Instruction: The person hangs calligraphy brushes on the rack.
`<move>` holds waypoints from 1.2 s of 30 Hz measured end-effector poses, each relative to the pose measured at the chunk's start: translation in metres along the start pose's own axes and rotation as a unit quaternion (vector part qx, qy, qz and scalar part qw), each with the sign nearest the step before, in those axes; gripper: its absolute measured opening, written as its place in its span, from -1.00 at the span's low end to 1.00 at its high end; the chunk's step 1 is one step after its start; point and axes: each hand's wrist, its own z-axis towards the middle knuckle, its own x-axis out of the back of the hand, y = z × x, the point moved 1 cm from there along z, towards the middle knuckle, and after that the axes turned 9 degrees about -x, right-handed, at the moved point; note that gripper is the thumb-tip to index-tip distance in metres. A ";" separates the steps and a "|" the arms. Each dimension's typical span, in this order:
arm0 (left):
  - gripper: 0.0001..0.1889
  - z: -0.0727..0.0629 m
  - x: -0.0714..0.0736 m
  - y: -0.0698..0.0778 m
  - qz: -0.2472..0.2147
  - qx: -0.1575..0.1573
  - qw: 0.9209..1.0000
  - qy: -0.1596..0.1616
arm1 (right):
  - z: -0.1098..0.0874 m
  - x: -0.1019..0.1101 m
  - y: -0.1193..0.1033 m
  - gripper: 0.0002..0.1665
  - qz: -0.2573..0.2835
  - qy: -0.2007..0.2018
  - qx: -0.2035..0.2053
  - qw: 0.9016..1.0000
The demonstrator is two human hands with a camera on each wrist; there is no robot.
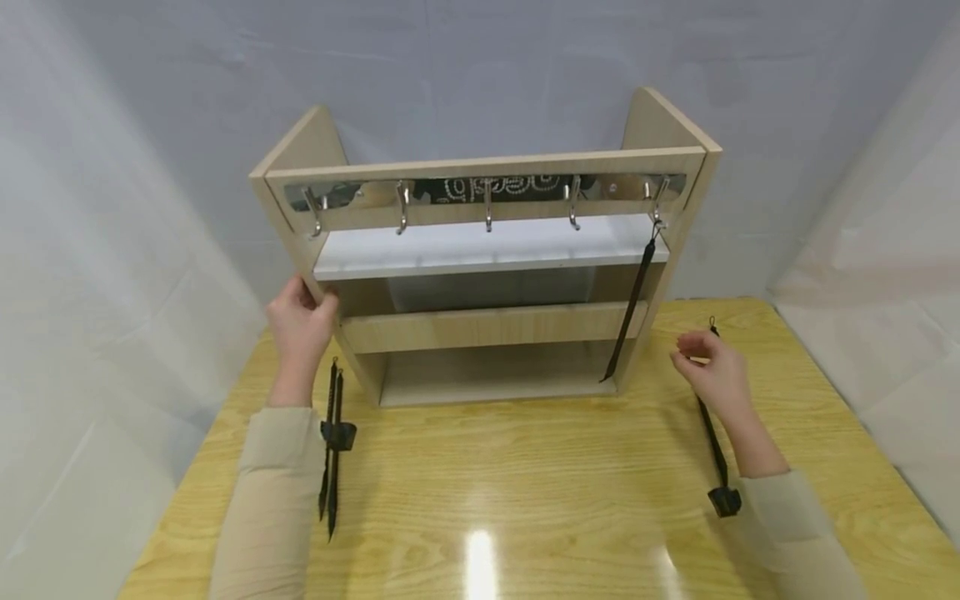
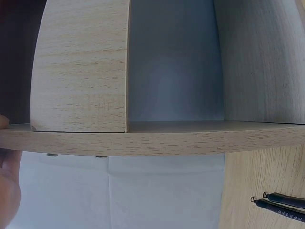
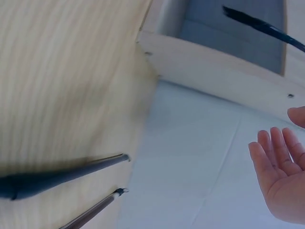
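Note:
A pale wooden shelf unit (image 1: 495,329) stands upright on the table. My left hand (image 1: 302,321) grips the front edge of its left side panel (image 2: 162,143), the thumb inside and fingers outside. A black calligraphy brush (image 1: 633,304) hangs by its loop from the rightmost metal hook (image 1: 660,200), tip down. My right hand (image 1: 712,371) is in the air right of the unit, its fingers loosely bent and holding nothing. Beneath it lies another black brush (image 1: 712,442); the right wrist view has two brushes there, one a dark brush (image 3: 62,177).
A metal strip (image 1: 517,188) with several hooks runs along the unit's top front. Two more black brushes (image 1: 334,492) lie on the yellow wood-grain table (image 1: 480,483) at the left. White sheeting (image 1: 480,67) hangs behind and at both sides.

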 end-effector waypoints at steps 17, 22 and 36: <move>-0.74 0.003 -0.001 0.001 -0.004 0.000 1.000 0.001 | 0.007 0.006 0.044 -0.76 -0.069 0.011 -0.018 0.997; -0.75 0.003 0.000 0.001 0.002 0.004 1.000 -0.001 | 0.007 0.006 0.053 -0.75 -0.092 -0.005 -0.037 0.995; -0.73 0.001 0.001 0.002 0.003 0.015 1.000 -0.010 | 0.007 0.005 0.079 -0.65 -0.135 -0.109 -0.120 0.978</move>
